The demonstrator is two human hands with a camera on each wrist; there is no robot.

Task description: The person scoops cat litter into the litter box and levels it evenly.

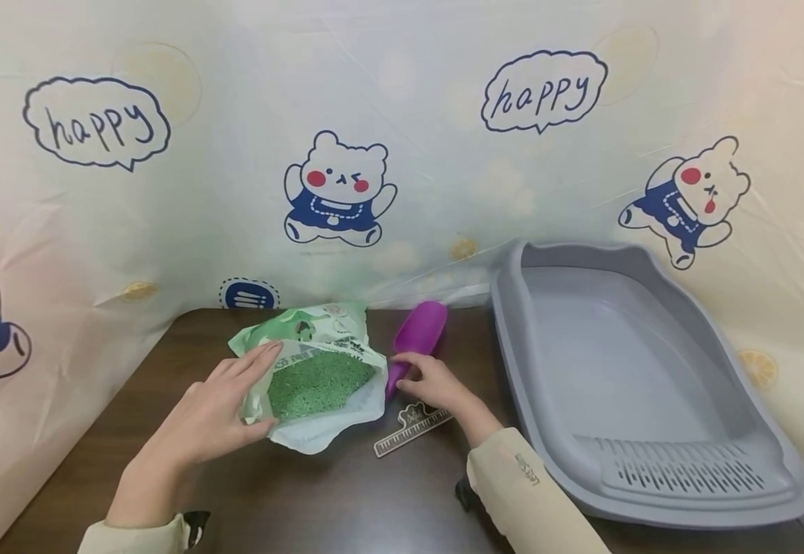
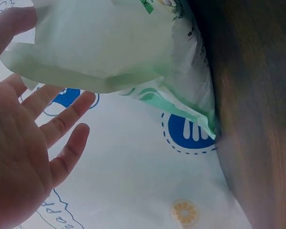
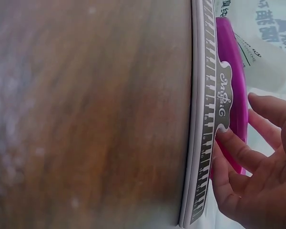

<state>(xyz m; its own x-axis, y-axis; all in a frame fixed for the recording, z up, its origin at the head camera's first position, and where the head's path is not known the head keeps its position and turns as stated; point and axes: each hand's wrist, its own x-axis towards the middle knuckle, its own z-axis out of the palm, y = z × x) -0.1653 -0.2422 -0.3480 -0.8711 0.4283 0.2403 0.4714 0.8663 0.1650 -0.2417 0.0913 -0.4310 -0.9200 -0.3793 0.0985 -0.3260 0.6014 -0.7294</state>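
Note:
An opened bag of green granules lies on the table with its mouth facing me. My left hand is at the bag's left edge, fingers straight and spread; in the left wrist view the thumb overlaps the pale bag. Right of the bag lies a purple scoop, its handle toward me. My right hand reaches over that handle, thumb and fingers apart. In the right wrist view, fingertips are right at the scoop and the long flat clip with a piano-key print.
A large grey litter tray with a slotted front end stands at the right of the dark wooden table. Behind and around hangs a pale cloth printed with bears and "happy" bubbles. The clip lies just in front of my right hand.

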